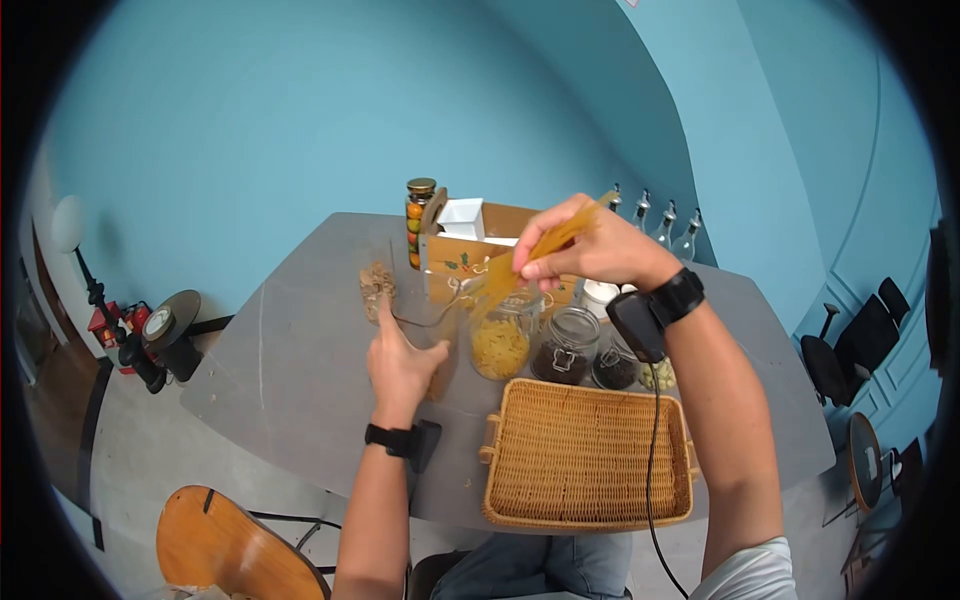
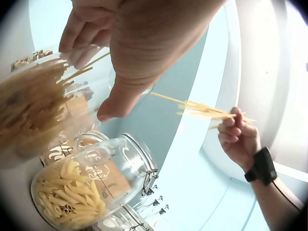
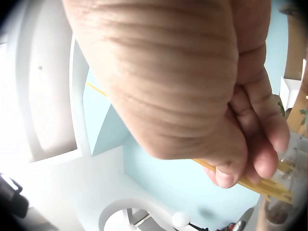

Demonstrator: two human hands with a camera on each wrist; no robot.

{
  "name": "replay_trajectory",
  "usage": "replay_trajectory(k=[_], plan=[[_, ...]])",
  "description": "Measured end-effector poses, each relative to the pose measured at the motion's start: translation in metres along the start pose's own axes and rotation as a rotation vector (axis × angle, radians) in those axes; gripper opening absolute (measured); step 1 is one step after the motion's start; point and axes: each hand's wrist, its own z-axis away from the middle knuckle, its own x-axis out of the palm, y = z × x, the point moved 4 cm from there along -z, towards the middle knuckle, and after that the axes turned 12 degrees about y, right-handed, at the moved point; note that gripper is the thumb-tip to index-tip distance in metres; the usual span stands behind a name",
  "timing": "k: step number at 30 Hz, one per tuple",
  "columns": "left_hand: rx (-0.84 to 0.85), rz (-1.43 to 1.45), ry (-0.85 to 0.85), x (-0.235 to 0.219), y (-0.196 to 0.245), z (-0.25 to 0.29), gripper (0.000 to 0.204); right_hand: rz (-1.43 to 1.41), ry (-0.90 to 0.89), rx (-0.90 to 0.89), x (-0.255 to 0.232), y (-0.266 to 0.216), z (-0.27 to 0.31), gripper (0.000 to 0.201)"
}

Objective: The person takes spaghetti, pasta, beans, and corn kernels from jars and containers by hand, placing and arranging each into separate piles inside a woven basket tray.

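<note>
Right hand (image 1: 592, 245) up high, fingertips and thumb pinched on a bundle of spaghetti (image 1: 562, 236), the strands slanting down and left in front of the wooden box (image 1: 455, 258). Over to the left hand (image 1: 400, 362): thumb spread from fingers, wrapped round a clear jar (image 2: 36, 110) of more strands, which lies tilted in the left wrist view. Just beyond those fingers, a brown knobbly clump (image 1: 377, 285); just right, the penne jar (image 1: 500, 345), so tight quarters on that side. Next along, the dark-filled jar (image 1: 566, 347), close against its neighbour, and in front the wicker basket (image 1: 592, 455), hard up to the table's near edge. Room to move? A wide sweep of grey tabletop (image 1: 300, 330) runs left to its curved edge, and there's air above the jars. Behind, the gold-lidded jar (image 1: 414, 222) hugs the box's left end. Lettering: white script on the box, partly hidden, and I can't make out the words.
</note>
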Motion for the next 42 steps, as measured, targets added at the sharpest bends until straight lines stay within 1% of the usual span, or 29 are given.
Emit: replay_trajectory(k=[1,2,4,5,6,8,9,11,12,13,14,16,17,18,19,20,22,23,25,26,28,29,31,32,35,37,39,40,42], plan=[[0.017,-0.003,0.013,0.005,-0.003,-0.005,0.108,0.006,0.020,0.075,-0.001,-0.001,0.015,0.006],[0.018,0.001,-0.004,0.012,-0.007,-0.009,0.108,0.004,0.030,0.089,-0.001,0.006,0.029,0.006],[0.070,-0.030,0.034,0.025,-0.015,-0.019,0.107,0.049,-0.002,0.169,0.001,0.020,0.060,0.008],[0.071,-0.028,0.019,0.030,-0.017,-0.025,0.107,-0.006,-0.007,0.134,0.003,0.027,0.076,0.006],[0.041,0.001,-0.006,0.036,-0.019,-0.031,0.108,0.001,-0.019,0.116,0.004,0.040,0.089,0.007],[0.012,0.029,-0.046,0.047,-0.022,-0.038,0.110,-0.070,0.007,0.206,0.009,0.059,0.120,0.008],[0.021,0.002,-0.045,0.050,-0.023,-0.042,0.111,-0.064,0.016,0.189,0.011,0.062,0.132,0.009],[0.030,-0.042,-0.046,0.058,-0.033,-0.042,0.112,-0.058,0.030,0.218,0.014,0.075,0.154,0.009],[0.165,-0.020,0.093,0.065,-0.040,-0.040,0.109,-0.042,0.039,0.240,0.014,0.082,0.163,0.010],[0.297,0.002,0.229,0.061,-0.038,-0.035,0.106,-0.055,0.052,0.270,0.016,0.087,0.171,0.010],[0.292,-0.011,0.221,0.058,-0.042,-0.029,0.106,-0.067,0.045,0.275,0.017,0.091,0.179,0.010],[0.214,0.153,0.267,0.040,-0.048,-0.015,0.094,-0.166,0.095,0.365,0.018,0.103,0.195,0.010],[0.211,0.139,0.265,0.024,-0.045,-0.006,0.094,-0.164,0.094,0.429,0.019,0.106,0.201,0.021],[0.144,0.015,0.103,0.009,-0.042,0.005,0.075,-0.175,0.087,0.429,0.020,0.109,0.206,0.021],[0.076,-0.108,-0.060,-0.002,-0.041,0.016,0.057,-0.168,0.108,0.425,0.021,0.112,0.211,0.014],[0.077,-0.119,-0.065,-0.012,-0.034,0.025,0.057,-0.161,0.132,0.421,0.021,0.117,0.216,0.008],[-0.141,-0.071,-0.534,-0.004,-0.025,0.058,0.026,-0.196,0.120,0.421,0.025,0.124,0.220,0.007],[-0.149,-0.076,-0.533,0.000,-0.021,0.066,0.026,-0.209,0.131,0.438,0.026,0.125,0.220,0.006],[0.044,-0.112,-0.752,0.018,-0.010,0.083,0.017,-0.218,0.138,0.457,0.027,0.123,0.219,0.006],[0.040,-0.108,-0.749,0.027,-0.012,0.086,0.017,-0.207,0.135,0.445,0.028,0.120,0.218,0.006],[0.174,-0.186,-0.839,0.047,-0.017,0.094,0.011,-0.192,0.135,0.433,0.027,0.116,0.221,0.006],[0.177,-0.184,-0.839,0.050,-0.018,0.095,0.011,-0.199,0.133,0.425,0.027,0.114,0.223,0.006],[0.237,-0.136,-0.823,0.053,-0.016,0.096,0.008,-0.210,0.137,0.418,0.026,0.113,0.227,0.006],[0.240,-0.135,-0.826,0.055,-0.017,0.096,0.008,-0.212,0.136,0.417,0.026,0.113,0.229,0.006],[0.178,-0.093,-0.884,0.060,-0.020,0.101,0.008,-0.241,0.136,0.443,0.027,0.117,0.236,0.006],[0.126,-0.166,-0.925,0.064,-0.019,0.102,0.009,-0.263,0.132,0.466,0.028,0.118,0.238,0.006],[0.118,-0.215,-0.935,0.066,-0.018,0.103,0.012,-0.249,0.134,0.429,0.028,0.117,0.239,0.006],[0.112,-0.267,-0.947,0.067,-0.019,0.104,0.016,-0.248,0.135,0.428,0.028,0.117,0.240,0.006],[0.127,-0.298,-0.942,0.068,-0.015,0.105,0.016,-0.246,0.131,0.452,0.029,0.120,0.242,0.006]])
